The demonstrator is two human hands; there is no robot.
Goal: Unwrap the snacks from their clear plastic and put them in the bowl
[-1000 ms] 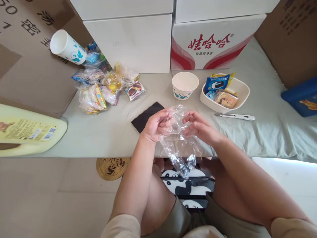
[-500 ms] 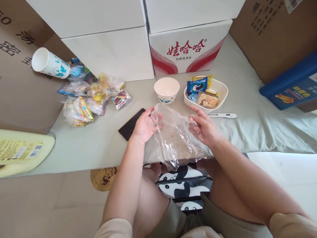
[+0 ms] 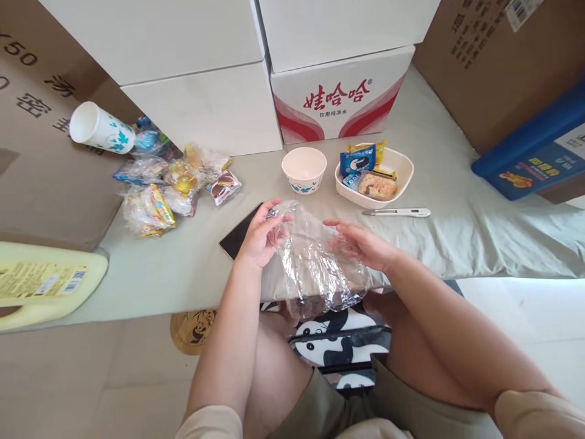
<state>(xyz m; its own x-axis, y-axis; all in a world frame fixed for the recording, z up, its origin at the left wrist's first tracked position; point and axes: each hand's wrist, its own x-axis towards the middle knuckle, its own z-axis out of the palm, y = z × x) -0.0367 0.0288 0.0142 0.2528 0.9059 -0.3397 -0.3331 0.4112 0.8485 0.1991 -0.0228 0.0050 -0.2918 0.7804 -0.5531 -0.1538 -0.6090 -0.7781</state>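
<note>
A clear, crinkled plastic bag [image 3: 315,262] spreads between my hands and hangs over the table's front edge. My left hand [image 3: 260,236] is closed on the bag's upper left part, fingers curled around the film. On the other side, my right hand [image 3: 363,244] has its fingers stretched toward the left, lying against the bag; its lower fingers are partly covered by the film. Just beyond the bag stands a white paper bowl [image 3: 304,169] with blue leaf prints. A dark phone [image 3: 237,235] lies flat, partly behind my left hand.
A white tray [image 3: 404,174] holds several packaged snacks; a white utility knife [image 3: 397,212] lies before it. Wrapped snacks [image 3: 155,183] and a tilted paper cup [image 3: 103,129] are at left. White boxes [image 3: 340,91] stand behind, a yellow jug [image 3: 50,280] left, a blue container [image 3: 532,158] right.
My right hand has shifted left and its fingers have straightened from a bent grip. The bag is bunched wider and hangs slightly lower. My left hand still holds it.
</note>
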